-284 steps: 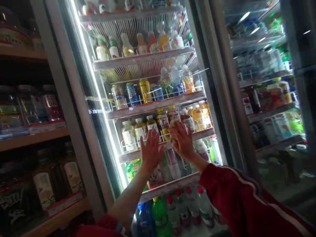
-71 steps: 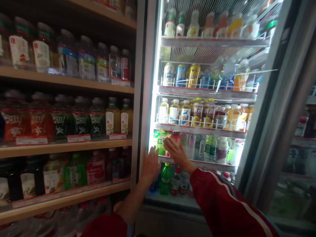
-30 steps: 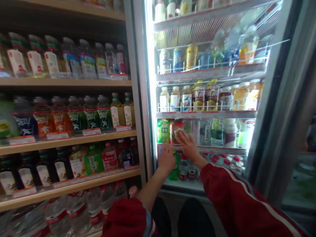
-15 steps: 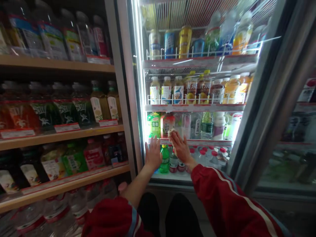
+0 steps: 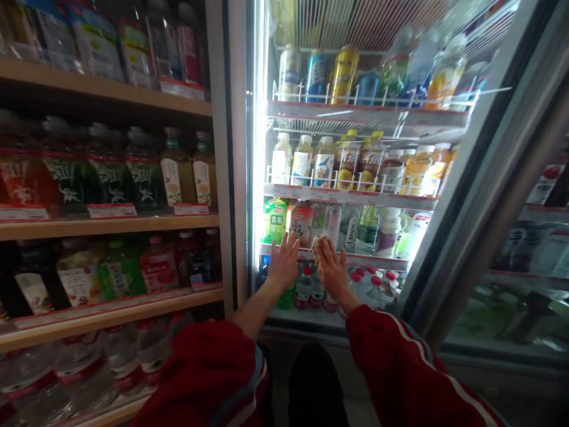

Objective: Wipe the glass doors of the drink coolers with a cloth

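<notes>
My left hand (image 5: 284,265) lies with fingers spread against the glass door (image 5: 402,126) of a lit drinks cooler, over the edge of the third shelf. Its fingertips overlap a red-labelled bottle (image 5: 301,218); a green-labelled bottle (image 5: 274,220) is just to their left. Beside it, my right hand (image 5: 332,271) presses a crumpled, pale cloth (image 5: 319,241) to the glass under its fingers. Part of the cloth is covered by those fingers. Behind the right hand stand clear bottles, one marked WAVE (image 5: 351,231), and several red-capped bottles (image 5: 376,284) on the bottom level.
Wooden shelves (image 5: 111,228) packed with bottles stand at left, next to the cooler's upright frame (image 5: 237,148). A thick metal door frame (image 5: 480,207) slants along the right, with another cooler section beyond. My dark-clad leg (image 5: 315,385) is below the hands.
Both hands have shifted a little to the right across the glass, the right one with the cloth. The left hand has also gone slightly up. My view has tilted a little.
</notes>
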Available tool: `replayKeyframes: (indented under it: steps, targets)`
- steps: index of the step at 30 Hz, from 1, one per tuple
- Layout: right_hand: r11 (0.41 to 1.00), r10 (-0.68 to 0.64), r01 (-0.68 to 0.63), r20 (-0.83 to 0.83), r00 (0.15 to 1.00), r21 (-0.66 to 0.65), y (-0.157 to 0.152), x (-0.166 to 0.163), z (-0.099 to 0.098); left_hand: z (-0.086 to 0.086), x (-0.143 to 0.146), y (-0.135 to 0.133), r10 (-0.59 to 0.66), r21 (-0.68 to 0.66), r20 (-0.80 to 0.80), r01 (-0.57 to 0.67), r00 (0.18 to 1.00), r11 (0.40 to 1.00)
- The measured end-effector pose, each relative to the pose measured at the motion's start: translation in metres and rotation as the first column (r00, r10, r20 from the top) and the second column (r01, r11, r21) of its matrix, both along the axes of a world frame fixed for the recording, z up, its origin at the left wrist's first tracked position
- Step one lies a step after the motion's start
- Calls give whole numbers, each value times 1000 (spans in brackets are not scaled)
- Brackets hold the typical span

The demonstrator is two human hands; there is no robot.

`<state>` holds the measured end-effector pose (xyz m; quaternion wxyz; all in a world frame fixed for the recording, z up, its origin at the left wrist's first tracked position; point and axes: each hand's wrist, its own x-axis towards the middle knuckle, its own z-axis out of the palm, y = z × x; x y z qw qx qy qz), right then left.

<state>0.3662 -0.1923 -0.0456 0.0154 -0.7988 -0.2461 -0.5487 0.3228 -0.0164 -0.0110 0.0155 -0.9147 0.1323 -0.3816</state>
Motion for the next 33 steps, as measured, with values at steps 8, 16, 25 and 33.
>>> replayKeyframes:
  steps: [8, 16, 25, 33]
  targets:
    - [983, -77, 65, 67, 995, 174, -13, 16, 32, 6, 8, -13, -106, 81, 79, 100, 991, 992]
    - [996, -75, 74, 23, 997, 59, -21, -4, -8, 4, 12, -20, -65, 48, 57, 62, 996, 997]
    - [984, -108, 94, 85, 991, 152, -30, 16, 38, 3, 14, -20, -41, 68, 12, 40, 999, 997]
    - [996, -67, 64, 42, 997, 62, -34, 1, -1, 3, 11, -22, -24, 82, -14, 25, 1000, 996]
